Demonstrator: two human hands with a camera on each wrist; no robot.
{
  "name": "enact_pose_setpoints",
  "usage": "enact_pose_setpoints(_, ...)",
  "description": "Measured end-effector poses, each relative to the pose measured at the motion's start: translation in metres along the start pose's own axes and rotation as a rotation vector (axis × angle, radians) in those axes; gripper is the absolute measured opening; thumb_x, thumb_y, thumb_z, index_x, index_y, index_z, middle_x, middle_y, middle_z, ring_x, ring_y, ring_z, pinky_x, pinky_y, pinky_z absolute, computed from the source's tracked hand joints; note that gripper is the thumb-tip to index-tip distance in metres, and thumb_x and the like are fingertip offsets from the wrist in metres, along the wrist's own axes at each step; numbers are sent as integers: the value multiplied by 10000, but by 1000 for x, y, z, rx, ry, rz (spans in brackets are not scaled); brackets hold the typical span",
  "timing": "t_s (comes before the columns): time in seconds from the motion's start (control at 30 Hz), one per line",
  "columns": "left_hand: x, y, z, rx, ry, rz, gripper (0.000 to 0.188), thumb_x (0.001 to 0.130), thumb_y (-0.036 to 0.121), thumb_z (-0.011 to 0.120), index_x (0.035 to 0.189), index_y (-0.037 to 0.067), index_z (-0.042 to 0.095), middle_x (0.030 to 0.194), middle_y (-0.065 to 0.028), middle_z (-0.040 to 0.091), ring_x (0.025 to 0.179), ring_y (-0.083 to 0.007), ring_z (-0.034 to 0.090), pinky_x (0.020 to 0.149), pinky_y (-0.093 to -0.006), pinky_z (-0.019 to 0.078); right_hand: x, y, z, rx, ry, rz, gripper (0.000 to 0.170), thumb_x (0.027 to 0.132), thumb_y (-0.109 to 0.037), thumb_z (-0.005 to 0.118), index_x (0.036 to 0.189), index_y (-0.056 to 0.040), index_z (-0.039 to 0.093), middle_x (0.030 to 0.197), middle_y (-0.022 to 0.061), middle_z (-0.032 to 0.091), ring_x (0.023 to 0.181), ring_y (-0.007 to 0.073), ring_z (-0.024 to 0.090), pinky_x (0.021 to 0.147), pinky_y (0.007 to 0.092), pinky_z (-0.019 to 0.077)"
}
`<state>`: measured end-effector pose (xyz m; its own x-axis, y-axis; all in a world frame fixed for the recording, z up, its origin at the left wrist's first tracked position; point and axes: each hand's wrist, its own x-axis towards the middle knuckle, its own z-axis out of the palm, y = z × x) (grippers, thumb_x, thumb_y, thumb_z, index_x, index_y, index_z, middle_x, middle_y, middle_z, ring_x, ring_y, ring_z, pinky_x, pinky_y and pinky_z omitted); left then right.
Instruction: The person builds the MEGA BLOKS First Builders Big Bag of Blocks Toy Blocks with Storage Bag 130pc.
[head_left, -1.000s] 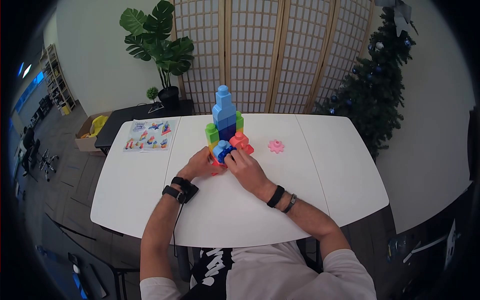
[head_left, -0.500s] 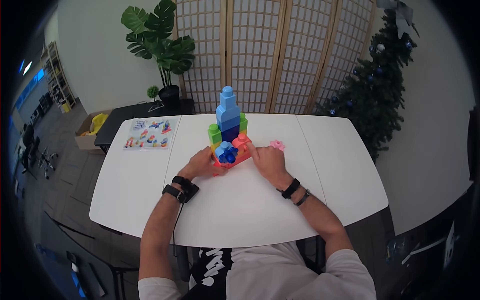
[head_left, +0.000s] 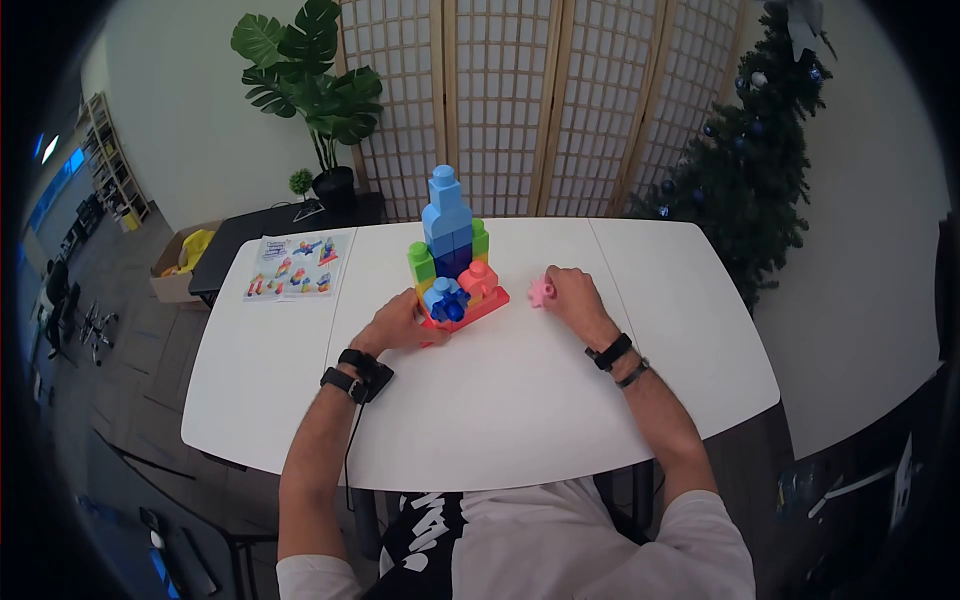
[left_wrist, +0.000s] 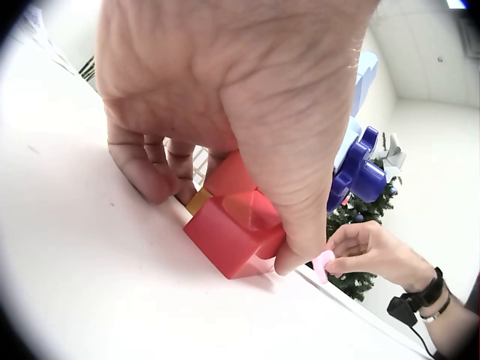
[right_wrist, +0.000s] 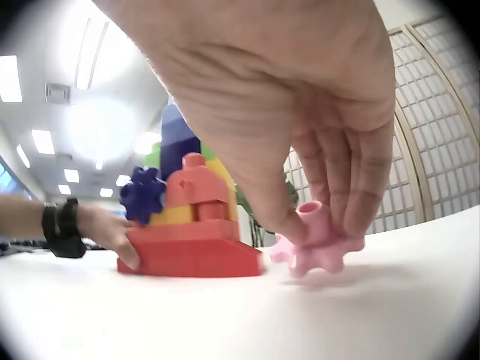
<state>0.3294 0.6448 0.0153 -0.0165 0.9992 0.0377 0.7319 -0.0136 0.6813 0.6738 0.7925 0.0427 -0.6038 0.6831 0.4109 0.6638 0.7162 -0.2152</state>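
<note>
A block tower stands on a red base (right_wrist: pixel 196 255), with light blue blocks (head_left: pixel 447 222) on top and green blocks (head_left: pixel 421 262) at its sides. On its front left sits a dark blue gear (head_left: pixel 450 304); a coral block (head_left: pixel 479 281) is at the front right. The left hand (head_left: pixel 401 323) grips the left end of the red base, thumb in front, as the left wrist view shows. Right of the tower, the right hand (head_left: pixel 577 300) pinches a pink gear (right_wrist: pixel 319 240) by its hub, tilted close above the white table (head_left: pixel 480 420).
A printed sheet (head_left: pixel 296 267) lies at the table's back left. Behind the table are a dark side table (head_left: pixel 235 250) with a potted plant (head_left: pixel 335 185) and a folding screen (head_left: pixel 500 120). A decorated tree (head_left: pixel 745 190) stands at the right.
The right hand has left the dark blue gear, moved right and taken hold of the pink gear, which has shifted slightly left. The left hand has kept its grip on the base.
</note>
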Motion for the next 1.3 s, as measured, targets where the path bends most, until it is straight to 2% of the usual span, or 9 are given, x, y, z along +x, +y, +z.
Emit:
enact_pose_setpoints(0.1,0,-3,2,-9,9,13,637,760,331,973,1294,155,673,993,48,634,877,-126,560,770,-298,464,-8,-42,-29,452,-47,64,273,880,-168,818,988,20,654,876,191,759,824,362,768,760,430,609)
enact_pose_setpoints(0.2,1,-1,1,1,12,17,672,752,338,981,1322,163,669,973,61,625,851,-114,539,747,-287,447,-17,-76,-38,528,5,-1,266,888,-164,816,1011,3,651,874,172,751,803,338,756,753,422,604)
enact_pose_setpoints(0.33,1,-1,3,-21,22,28,676,746,337,985,1321,166,673,958,71,618,835,-103,521,730,-280,432,-18,-93,-34,406,134,-184,243,936,-155,800,1065,-19,644,914,161,713,869,347,709,778,462,583)
enact_pose_setpoints(0.7,1,2,1,-38,14,39,708,742,329,982,1344,155,652,978,59,636,845,-110,545,730,-286,438,-14,-98,-19,316,161,-250,252,934,-142,802,1065,-10,632,992,157,699,948,358,680,838,476,580)
enact_pose_setpoints(0.77,-2,12,-3,-39,0,-28,729,694,453,1003,1213,51,687,1056,-54,681,985,-234,647,851,-335,511,-14,-98,-16,292,157,-263,248,935,-139,798,1068,-13,631,1016,155,703,967,352,680,852,471,582)
enact_pose_setpoints(0.8,-3,14,-4,-40,-1,-28,729,694,453,1003,1213,51,687,1056,-54,681,985,-234,647,851,-335,511,-14,-97,-14,270,163,-267,243,937,-140,794,1069,-17,631,1031,151,705,979,348,680,865,468,585)
enact_pose_setpoints(1.1,-2,9,-3,-84,2,-1,746,697,422,1009,1260,53,687,1071,-46,685,986,-224,645,861,-328,511,-12,-97,-8,202,175,-261,231,956,-154,772,1082,-23,629,1054,147,707,1007,336,685,899,456,598)
enact_pose_setpoints(1.17,0,5,-1,-55,13,49,817,746,363,993,1441,146,622,1037,23,655,886,-151,567,777,-303,466,-12,-97,-6,194,175,-260,233,957,-153,770,1089,-22,628,1051,148,705,1010,336,686,899,454,598)
enact_pose_setpoints(1.3,2,0,0,-42,1,35,832,747,372,992,1453,144,615,1052,17,660,894,-153,571,786,-305,471,-10,-95,-2,182,189,-271,246,960,-148,764,1121,-15,634,1044,150,699,1010,335,688,897,453,599)
